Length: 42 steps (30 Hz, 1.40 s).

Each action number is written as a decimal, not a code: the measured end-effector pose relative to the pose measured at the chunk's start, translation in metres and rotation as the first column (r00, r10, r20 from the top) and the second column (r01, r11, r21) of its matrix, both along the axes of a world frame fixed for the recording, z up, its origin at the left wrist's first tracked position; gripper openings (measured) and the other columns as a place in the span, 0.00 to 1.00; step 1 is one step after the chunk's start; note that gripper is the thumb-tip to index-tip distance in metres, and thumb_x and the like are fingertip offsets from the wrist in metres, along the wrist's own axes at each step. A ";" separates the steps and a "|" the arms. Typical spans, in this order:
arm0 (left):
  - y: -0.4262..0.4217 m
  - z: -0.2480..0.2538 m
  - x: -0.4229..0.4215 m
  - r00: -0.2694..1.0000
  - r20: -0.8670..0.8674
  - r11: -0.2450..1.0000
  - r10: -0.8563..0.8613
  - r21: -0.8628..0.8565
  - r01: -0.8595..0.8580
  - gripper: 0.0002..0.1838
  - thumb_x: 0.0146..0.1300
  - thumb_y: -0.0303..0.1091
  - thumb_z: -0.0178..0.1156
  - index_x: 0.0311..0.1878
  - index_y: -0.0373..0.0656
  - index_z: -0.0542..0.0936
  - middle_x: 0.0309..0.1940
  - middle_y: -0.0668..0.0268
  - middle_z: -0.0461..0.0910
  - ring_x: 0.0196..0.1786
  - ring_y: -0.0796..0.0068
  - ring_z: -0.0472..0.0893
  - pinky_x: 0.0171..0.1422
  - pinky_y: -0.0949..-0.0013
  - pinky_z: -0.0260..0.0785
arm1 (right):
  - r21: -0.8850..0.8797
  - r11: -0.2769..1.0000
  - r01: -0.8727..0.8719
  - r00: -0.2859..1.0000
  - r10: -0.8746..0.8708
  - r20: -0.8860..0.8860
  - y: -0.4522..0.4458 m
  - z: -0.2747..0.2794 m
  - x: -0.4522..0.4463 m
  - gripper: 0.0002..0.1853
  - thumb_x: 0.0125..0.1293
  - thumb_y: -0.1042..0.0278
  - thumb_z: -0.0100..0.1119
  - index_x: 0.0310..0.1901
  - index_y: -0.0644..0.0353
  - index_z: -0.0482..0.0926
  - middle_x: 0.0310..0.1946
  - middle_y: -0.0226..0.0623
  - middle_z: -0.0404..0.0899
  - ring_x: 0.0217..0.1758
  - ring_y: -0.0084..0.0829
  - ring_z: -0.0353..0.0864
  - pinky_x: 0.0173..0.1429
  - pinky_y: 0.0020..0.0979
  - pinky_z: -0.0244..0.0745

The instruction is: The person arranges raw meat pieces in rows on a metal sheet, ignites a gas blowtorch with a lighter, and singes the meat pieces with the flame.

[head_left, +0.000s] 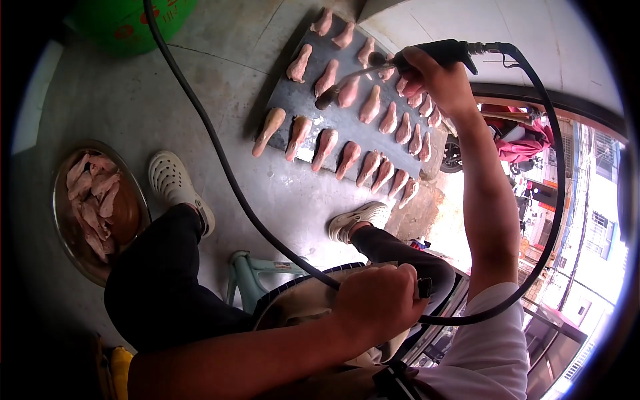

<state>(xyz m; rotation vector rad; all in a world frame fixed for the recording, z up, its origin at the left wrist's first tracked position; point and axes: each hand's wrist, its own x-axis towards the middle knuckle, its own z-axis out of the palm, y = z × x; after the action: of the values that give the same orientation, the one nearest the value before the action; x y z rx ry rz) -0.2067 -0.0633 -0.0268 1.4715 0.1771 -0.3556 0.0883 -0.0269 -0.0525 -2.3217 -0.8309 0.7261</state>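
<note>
Evidently, the right hand (440, 80) was clamped round the torch (437, 56) in the upper right of the frame, its nozzle (327, 98) over the drumsticks (370, 105) laid in rows on the dark board (288, 97). At lower centre, the left hand (381, 301) was closed in a fist where the black hose (230, 175) passed, though whether it gripped the hose was hard to tell. Meat pieces (90, 200) lay in a metal bowl (128, 223), far left.
</note>
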 end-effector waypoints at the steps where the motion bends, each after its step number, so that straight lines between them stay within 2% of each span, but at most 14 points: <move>1: -0.001 0.000 -0.001 1.000 0.003 1.000 0.001 0.007 -0.001 0.16 0.60 0.45 0.66 0.34 0.41 0.77 0.28 0.56 0.82 0.36 0.54 0.86 0.40 0.53 0.78 | 0.001 1.000 0.004 1.000 -0.004 0.004 -0.001 0.001 0.000 0.16 0.73 0.64 0.57 0.40 0.73 0.84 0.26 0.41 0.84 0.21 0.28 0.82 0.27 0.27 0.79; 8: 0.000 -0.001 0.004 0.992 -0.056 0.993 0.114 -0.012 -0.115 0.23 0.67 0.52 0.60 0.32 0.37 0.77 0.23 0.53 0.82 0.31 0.50 0.85 0.37 0.51 0.78 | 0.067 0.994 0.081 0.997 -0.081 0.001 -0.021 0.014 -0.011 0.15 0.72 0.65 0.59 0.41 0.73 0.84 0.26 0.41 0.84 0.21 0.29 0.82 0.26 0.27 0.78; 12: -0.004 -0.013 0.008 0.948 -0.025 0.948 0.318 0.010 -0.318 0.29 0.71 0.57 0.54 0.32 0.34 0.76 0.20 0.49 0.81 0.28 0.46 0.84 0.35 0.49 0.78 | 0.323 0.943 0.086 0.996 -0.093 0.008 -0.075 0.066 -0.041 0.18 0.72 0.63 0.59 0.48 0.74 0.81 0.30 0.44 0.84 0.21 0.28 0.82 0.27 0.27 0.79; 16: -0.002 -0.023 0.014 0.959 -0.081 0.962 0.272 0.052 -0.269 0.30 0.72 0.56 0.52 0.36 0.30 0.78 0.23 0.46 0.81 0.35 0.45 0.85 0.43 0.49 0.78 | 0.453 0.890 0.049 0.986 -0.116 0.122 -0.143 0.134 -0.099 0.23 0.73 0.58 0.54 0.55 0.74 0.77 0.29 0.46 0.84 0.20 0.30 0.81 0.31 0.29 0.79; 17: 0.002 -0.026 0.015 0.966 -0.049 0.967 0.255 0.041 -0.253 0.31 0.72 0.57 0.52 0.37 0.31 0.79 0.25 0.46 0.82 0.36 0.44 0.85 0.45 0.50 0.77 | 0.457 0.889 0.038 0.974 -0.134 0.180 -0.162 0.148 -0.114 0.24 0.72 0.58 0.52 0.56 0.74 0.76 0.27 0.46 0.83 0.20 0.31 0.81 0.33 0.30 0.79; 21: 0.012 -0.034 0.029 0.878 0.167 0.875 0.448 0.117 -0.469 0.27 0.68 0.56 0.60 0.33 0.35 0.80 0.23 0.54 0.82 0.31 0.50 0.84 0.37 0.53 0.75 | 0.530 0.848 0.013 0.918 -0.220 0.330 -0.231 0.186 -0.175 0.29 0.73 0.53 0.49 0.61 0.75 0.72 0.23 0.47 0.82 0.19 0.31 0.79 0.38 0.33 0.77; 22: 0.015 -0.035 0.033 0.840 0.222 0.845 0.495 0.101 -0.524 0.26 0.67 0.55 0.62 0.32 0.35 0.80 0.22 0.55 0.81 0.30 0.51 0.84 0.36 0.53 0.74 | 0.545 0.838 0.029 0.897 -0.262 0.355 -0.237 0.190 -0.192 0.30 0.74 0.52 0.49 0.61 0.75 0.71 0.22 0.47 0.81 0.20 0.31 0.79 0.38 0.33 0.77; 23: 0.016 -0.035 0.036 0.809 0.256 0.805 0.530 0.150 -0.575 0.26 0.67 0.54 0.64 0.29 0.35 0.80 0.20 0.56 0.80 0.28 0.51 0.83 0.35 0.54 0.73 | 0.569 0.822 0.009 0.857 -0.300 0.419 -0.245 0.189 -0.202 0.35 0.73 0.45 0.50 0.64 0.75 0.66 0.21 0.49 0.79 0.16 0.35 0.79 0.24 0.33 0.78; 24: 0.017 -0.035 0.037 0.784 0.283 0.767 0.552 0.196 -0.611 0.26 0.66 0.54 0.64 0.27 0.36 0.79 0.20 0.55 0.80 0.26 0.51 0.82 0.36 0.55 0.74 | 0.535 0.843 0.058 0.818 -0.347 0.459 -0.260 0.197 -0.217 0.35 0.73 0.45 0.50 0.64 0.75 0.66 0.23 0.51 0.80 0.17 0.35 0.79 0.23 0.33 0.78; 28: 0.025 -0.029 0.043 0.773 0.313 0.752 0.552 0.215 -0.624 0.22 0.64 0.48 0.65 0.26 0.36 0.80 0.20 0.54 0.82 0.28 0.49 0.83 0.41 0.53 0.75 | 0.527 0.849 -0.034 0.767 -0.316 0.559 -0.316 0.200 -0.240 0.35 0.74 0.45 0.51 0.64 0.74 0.64 0.25 0.52 0.79 0.16 0.36 0.78 0.23 0.34 0.79; 30: 0.027 -0.030 0.044 0.753 0.381 0.744 0.537 0.208 -0.635 0.20 0.62 0.42 0.67 0.24 0.35 0.76 0.19 0.56 0.79 0.25 0.58 0.81 0.32 0.59 0.72 | 0.536 0.844 0.005 0.738 -0.365 0.568 -0.319 0.204 -0.261 0.35 0.74 0.45 0.51 0.64 0.74 0.63 0.26 0.52 0.79 0.17 0.38 0.80 0.23 0.35 0.81; 33: 0.027 -0.028 0.045 0.709 0.464 0.693 0.531 0.243 -0.679 0.18 0.63 0.40 0.65 0.24 0.35 0.75 0.17 0.57 0.79 0.24 0.59 0.82 0.31 0.59 0.71 | 0.608 0.793 0.026 0.703 -0.447 0.554 -0.336 0.203 -0.281 0.36 0.74 0.44 0.53 0.64 0.73 0.62 0.30 0.54 0.78 0.20 0.41 0.83 0.23 0.36 0.84; 36: 0.028 -0.024 0.045 0.724 0.421 0.733 0.546 0.179 -0.657 0.18 0.63 0.39 0.64 0.23 0.37 0.75 0.17 0.57 0.79 0.22 0.60 0.82 0.30 0.59 0.71 | 0.642 0.766 0.029 0.660 -0.497 0.564 -0.333 0.202 -0.299 0.36 0.73 0.44 0.55 0.64 0.72 0.62 0.34 0.55 0.77 0.23 0.46 0.85 0.21 0.36 0.85; 42: 0.027 -0.019 0.043 0.709 0.461 0.719 0.533 0.195 -0.668 0.18 0.62 0.41 0.65 0.24 0.37 0.75 0.18 0.55 0.80 0.24 0.57 0.82 0.31 0.58 0.71 | 0.650 0.756 0.072 0.768 -0.458 0.448 -0.347 0.209 -0.312 0.37 0.72 0.41 0.56 0.64 0.70 0.63 0.42 0.53 0.76 0.26 0.48 0.86 0.22 0.35 0.85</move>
<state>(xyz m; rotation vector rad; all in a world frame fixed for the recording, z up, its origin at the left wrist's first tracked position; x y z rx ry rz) -0.1638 -0.0367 -0.0460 1.7030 0.4266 0.5406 -0.2239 -0.3737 0.1568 -1.9821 -0.7763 -0.4045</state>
